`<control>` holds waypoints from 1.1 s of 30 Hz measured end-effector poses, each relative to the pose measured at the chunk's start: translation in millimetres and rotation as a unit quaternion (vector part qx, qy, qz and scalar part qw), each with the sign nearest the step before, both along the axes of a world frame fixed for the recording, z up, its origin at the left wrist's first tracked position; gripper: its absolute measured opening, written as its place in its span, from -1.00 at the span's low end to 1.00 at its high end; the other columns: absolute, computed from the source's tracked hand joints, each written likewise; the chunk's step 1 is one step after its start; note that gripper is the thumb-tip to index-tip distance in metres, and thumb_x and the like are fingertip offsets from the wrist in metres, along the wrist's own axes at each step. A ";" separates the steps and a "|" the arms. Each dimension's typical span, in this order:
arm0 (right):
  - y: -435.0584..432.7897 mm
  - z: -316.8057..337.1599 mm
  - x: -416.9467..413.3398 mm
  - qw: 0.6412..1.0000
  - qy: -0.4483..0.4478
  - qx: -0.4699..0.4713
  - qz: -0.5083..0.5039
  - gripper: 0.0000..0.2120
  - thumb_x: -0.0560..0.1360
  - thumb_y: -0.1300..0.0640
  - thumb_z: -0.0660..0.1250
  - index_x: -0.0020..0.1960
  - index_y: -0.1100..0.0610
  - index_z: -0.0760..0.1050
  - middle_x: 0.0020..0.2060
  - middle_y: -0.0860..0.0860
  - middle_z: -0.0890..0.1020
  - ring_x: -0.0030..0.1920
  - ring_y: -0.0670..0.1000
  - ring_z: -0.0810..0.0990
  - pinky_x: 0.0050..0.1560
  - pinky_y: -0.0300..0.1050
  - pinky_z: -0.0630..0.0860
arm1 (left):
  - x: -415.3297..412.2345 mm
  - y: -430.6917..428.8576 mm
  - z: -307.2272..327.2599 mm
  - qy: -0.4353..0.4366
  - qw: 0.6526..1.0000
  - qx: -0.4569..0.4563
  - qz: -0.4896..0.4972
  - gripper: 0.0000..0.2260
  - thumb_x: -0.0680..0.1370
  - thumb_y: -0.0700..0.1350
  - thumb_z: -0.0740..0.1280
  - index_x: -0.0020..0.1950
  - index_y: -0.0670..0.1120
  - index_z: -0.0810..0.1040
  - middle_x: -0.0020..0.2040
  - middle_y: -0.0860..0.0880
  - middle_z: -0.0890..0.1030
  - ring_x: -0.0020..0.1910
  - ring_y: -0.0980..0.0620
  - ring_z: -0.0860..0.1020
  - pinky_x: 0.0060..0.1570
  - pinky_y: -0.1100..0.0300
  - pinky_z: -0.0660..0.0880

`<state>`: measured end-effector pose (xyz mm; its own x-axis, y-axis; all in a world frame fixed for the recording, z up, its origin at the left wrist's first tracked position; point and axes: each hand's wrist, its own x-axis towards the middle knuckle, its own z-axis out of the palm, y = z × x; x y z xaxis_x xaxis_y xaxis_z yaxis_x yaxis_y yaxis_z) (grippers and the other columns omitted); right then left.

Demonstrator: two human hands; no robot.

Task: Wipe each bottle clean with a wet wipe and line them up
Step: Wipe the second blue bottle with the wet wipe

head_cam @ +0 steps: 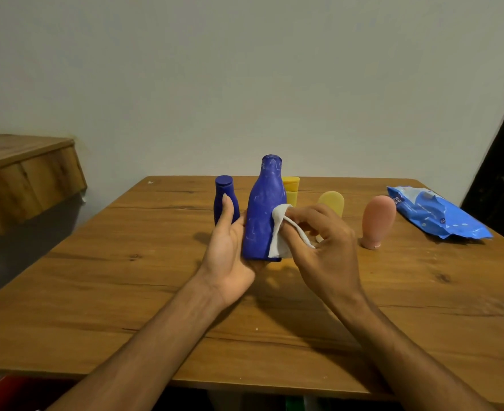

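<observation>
Midway, by the look of it. Left hand cupped under and along the big blue bottle, fingers nearly straight up its left side, palm at the base, holding it just above the table. Right hand loosely curled, wipe pinched between thumb and fingertips and pressed to the bottle's lower right flank. Pale streaks all over the blue body, so wiping judged unfinished.

Long axis close to vertical, cap end up and leaning slightly away toward the wall, base down in the palm.

Behind, 4 more: small blue bottle upright just left, yellow bottle mostly hidden behind the big one, yellow tube and pink tube standing cap-down to the right. Roughly in a row already, but uneven. Cannot tell which of these are wiped. Wipe pack lying open at far right.

Left to do: finish this bottle, set it in line, handle any unwiped ones.
</observation>
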<state>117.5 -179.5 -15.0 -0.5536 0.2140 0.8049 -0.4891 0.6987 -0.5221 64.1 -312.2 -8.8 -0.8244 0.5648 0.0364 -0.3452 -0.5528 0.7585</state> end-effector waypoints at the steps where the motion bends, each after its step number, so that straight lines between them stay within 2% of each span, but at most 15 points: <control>1: 0.3 -0.6 -0.3 1.000 -0.002 0.004 -0.001 -0.82 0.48 0.18 0.42 0.07 0.18 0.60 -0.06 0.01 0.61 -0.05 -0.16 0.54 -0.13 -0.45 0.46 | 0.1 0.1 -0.1 0.000 1.000 0.005 0.002 -0.39 0.57 0.31 0.05 0.43 -0.06 0.43 0.30 -0.12 0.58 0.29 -0.12 0.54 0.27 -0.07 0.46; 5: 2.3 -1.6 -0.9 1.000 -0.015 0.017 -0.013 -0.80 0.46 0.20 0.44 0.09 0.17 0.60 -0.05 0.01 0.61 -0.07 -0.15 0.55 -0.16 -0.38 0.50 | -1.3 -1.6 1.1 0.012 0.999 0.031 -0.010 -0.36 0.54 0.39 0.01 0.42 0.01 0.45 0.34 -0.11 0.56 0.31 -0.10 0.52 0.23 -0.06 0.48; 10: 0.2 -2.8 0.1 0.998 -0.037 0.050 0.026 -0.73 0.46 0.01 0.36 0.07 0.13 0.62 -0.05 -0.01 0.61 -0.06 -0.04 0.57 -0.13 0.03 0.60 | -5.6 -4.1 1.3 0.013 0.999 0.042 -0.026 -0.26 0.49 0.46 0.02 0.45 -0.02 0.42 0.34 -0.16 0.54 0.26 -0.13 0.55 0.24 -0.10 0.47; 13: -2.2 -0.5 3.2 0.992 -0.051 0.098 0.068 -0.71 0.44 -0.04 0.31 0.03 0.10 0.64 -0.06 -0.02 0.62 -0.05 -0.03 0.57 -0.13 0.08 0.58 | -7.9 -5.3 -1.1 0.012 0.999 0.042 -0.025 -0.24 0.48 0.48 0.02 0.44 -0.02 0.43 0.31 -0.17 0.56 0.22 -0.13 0.57 0.25 -0.12 0.45; 17: -3.6 -2.8 4.9 0.982 -0.055 0.156 0.095 -0.74 0.45 -0.04 0.31 0.04 0.05 0.64 -0.06 -0.05 0.59 -0.03 -0.11 0.49 -0.13 0.02 0.54 | -6.8 -4.7 -3.9 0.001 0.998 0.047 -0.042 -0.20 0.46 0.50 0.04 0.43 -0.05 0.45 0.25 -0.16 0.57 0.19 -0.11 0.55 0.33 -0.11 0.38; 21: -4.6 -3.5 3.7 0.990 -0.045 0.118 0.057 -0.72 0.46 -0.03 0.29 0.06 0.07 0.63 -0.05 -0.04 0.57 -0.03 -0.01 0.50 -0.15 -0.04 0.54 | -4.8 -2.4 -4.8 -0.003 0.997 0.048 -0.063 -0.18 0.45 0.51 0.05 0.44 -0.08 0.44 0.24 -0.16 0.53 0.20 -0.10 0.50 0.36 -0.09 0.34; 25: -5.5 -7.3 5.1 0.974 -0.050 0.209 0.068 -0.71 0.47 -0.06 0.28 0.09 0.03 0.62 -0.03 -0.04 0.57 0.00 -0.14 0.39 -0.12 -0.18 0.43 | -2.9 -2.5 -5.5 -0.004 0.997 0.055 -0.058 -0.20 0.45 0.49 0.07 0.40 -0.08 0.49 0.23 -0.16 0.56 0.21 -0.11 0.49 0.42 -0.12 0.28; 29: -5.6 -2.9 4.3 0.982 -0.016 0.185 0.017 -0.67 0.48 -0.06 0.24 0.08 0.09 0.63 -0.05 0.01 0.57 -0.09 0.03 0.49 -0.17 -0.23 0.35 | -0.4 0.4 -7.6 0.012 0.998 0.036 -0.059 -0.20 0.47 0.49 0.08 0.47 -0.07 0.40 0.32 -0.20 0.50 0.32 -0.15 0.46 0.39 -0.11 0.34; 33: -5.6 -6.3 5.8 0.974 -0.007 0.224 0.036 -0.70 0.47 -0.06 0.25 0.13 0.01 0.57 -0.02 -0.02 0.53 -0.02 -0.01 0.43 -0.16 -0.20 0.39 | -1.4 3.2 -13.0 0.003 0.998 0.032 -0.049 -0.19 0.44 0.49 0.17 0.48 -0.06 0.38 0.30 -0.20 0.53 0.32 -0.18 0.48 0.43 -0.18 0.29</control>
<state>123.3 -185.1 -21.3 -0.5656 -0.1971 0.8008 -0.5404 0.8221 -0.1793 62.6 -309.0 -21.8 -0.7648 0.6393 0.0800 -0.3959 -0.5643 0.7245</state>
